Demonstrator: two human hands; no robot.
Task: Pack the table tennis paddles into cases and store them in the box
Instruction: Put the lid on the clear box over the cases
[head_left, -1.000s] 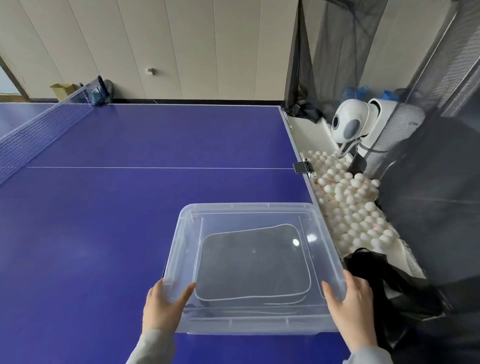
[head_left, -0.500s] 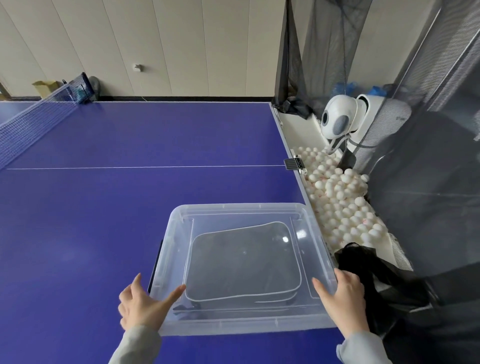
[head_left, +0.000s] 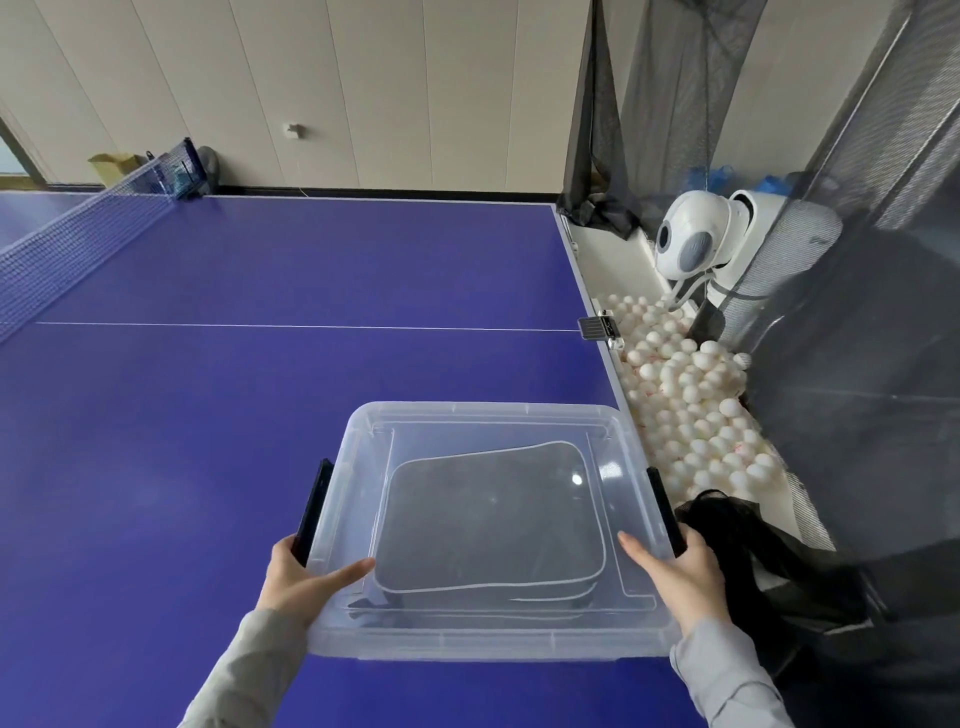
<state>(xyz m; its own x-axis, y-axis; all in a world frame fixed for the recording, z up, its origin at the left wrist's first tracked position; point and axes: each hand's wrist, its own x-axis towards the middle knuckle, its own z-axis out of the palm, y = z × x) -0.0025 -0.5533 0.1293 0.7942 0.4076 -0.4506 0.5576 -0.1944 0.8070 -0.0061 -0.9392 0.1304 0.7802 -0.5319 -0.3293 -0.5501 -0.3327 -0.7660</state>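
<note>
Left hand (head_left: 298, 582) now back on box (head_left: 488, 639)

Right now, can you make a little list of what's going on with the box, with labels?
box: clear plastic box, lid on, near the table's right edge
inside: dark paddle cases, stacked flat
left hand: grips the box's left side by the black latch, thumb on the lid
right hand: grips the box's right side, thumb on the lid
table: blue table tennis table
beside table: tray of white balls, white ball machine
</note>
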